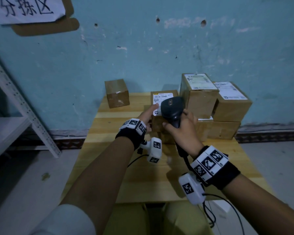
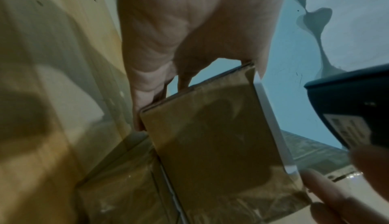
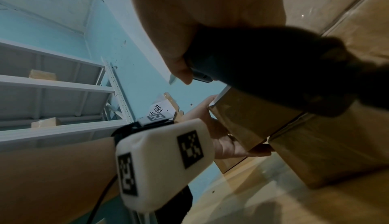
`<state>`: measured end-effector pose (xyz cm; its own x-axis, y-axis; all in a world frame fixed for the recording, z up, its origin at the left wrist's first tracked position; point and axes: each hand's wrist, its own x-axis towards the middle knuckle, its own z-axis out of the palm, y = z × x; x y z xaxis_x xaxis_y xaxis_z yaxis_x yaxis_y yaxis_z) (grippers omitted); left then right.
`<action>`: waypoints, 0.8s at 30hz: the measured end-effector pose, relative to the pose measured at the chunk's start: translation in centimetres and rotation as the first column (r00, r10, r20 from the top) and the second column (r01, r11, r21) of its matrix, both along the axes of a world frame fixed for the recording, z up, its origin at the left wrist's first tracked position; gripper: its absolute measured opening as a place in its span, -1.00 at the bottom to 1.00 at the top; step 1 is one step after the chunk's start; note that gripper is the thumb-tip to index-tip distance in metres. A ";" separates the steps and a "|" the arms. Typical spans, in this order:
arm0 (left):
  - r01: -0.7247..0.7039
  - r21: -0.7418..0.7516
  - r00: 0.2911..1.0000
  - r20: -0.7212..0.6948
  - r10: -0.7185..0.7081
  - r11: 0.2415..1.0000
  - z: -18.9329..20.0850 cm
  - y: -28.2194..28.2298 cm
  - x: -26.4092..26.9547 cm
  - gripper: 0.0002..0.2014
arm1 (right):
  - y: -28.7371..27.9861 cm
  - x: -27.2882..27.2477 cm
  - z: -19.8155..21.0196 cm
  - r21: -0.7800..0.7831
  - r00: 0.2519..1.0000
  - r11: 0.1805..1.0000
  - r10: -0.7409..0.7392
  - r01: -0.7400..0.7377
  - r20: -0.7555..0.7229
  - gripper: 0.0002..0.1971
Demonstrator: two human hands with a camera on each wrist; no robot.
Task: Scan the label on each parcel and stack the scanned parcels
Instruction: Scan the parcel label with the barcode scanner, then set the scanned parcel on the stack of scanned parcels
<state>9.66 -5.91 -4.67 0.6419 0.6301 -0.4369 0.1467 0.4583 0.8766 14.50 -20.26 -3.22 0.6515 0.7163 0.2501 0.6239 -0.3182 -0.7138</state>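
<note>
My left hand (image 1: 147, 116) grips a small cardboard parcel (image 1: 159, 122) by its left side, with the thumb on the white label (image 1: 161, 99) on top. In the left wrist view the fingers (image 2: 147, 94) curl round the parcel's (image 2: 210, 144) far edge. My right hand (image 1: 182, 128) grips a black barcode scanner (image 1: 171, 107) by the handle. The scanner's head hangs just over the label's right part and hides it. The held parcel is at the table's middle, over another parcel (image 1: 166, 138); whether they touch I cannot tell.
Labelled parcels are stacked at the right of the wooden table (image 1: 126, 167): a tall one (image 1: 199, 97), one beside it (image 1: 231, 106), one beneath (image 1: 222, 130). A single plain box (image 1: 116, 93) stands back left. A blue wall is behind, with a white metal shelf (image 1: 15, 99) at the left.
</note>
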 end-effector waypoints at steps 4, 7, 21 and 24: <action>-0.006 0.005 1.000 -0.005 0.006 1.000 0.1 -0.1 0.3 -0.44 | 0.0 0.0 0.0 -0.008 1.000 1.000 0.001 -0.001 0.024 -0.53; 0.001 0.025 1.000 -0.012 -0.001 1.000 0.2 -0.3 0.6 -0.42 | 0.0 0.0 0.0 -0.021 0.999 1.000 -0.018 0.020 0.050 -0.52; 0.026 0.046 1.000 0.005 -0.026 0.999 0.5 -0.6 1.2 -0.42 | -0.3 0.0 0.0 -0.077 0.998 0.997 -0.010 0.015 0.065 -0.52; 0.026 0.059 1.000 0.016 -0.027 0.998 0.8 -0.9 1.3 -0.52 | -0.3 -0.1 -0.1 -0.066 0.997 0.998 -0.006 0.011 0.074 -0.52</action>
<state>10.92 -6.78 -3.92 0.6658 0.6369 -0.3886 0.1427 0.4025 0.9042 14.36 -20.57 -3.29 0.6394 0.7272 0.2495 0.6709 -0.3693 -0.6430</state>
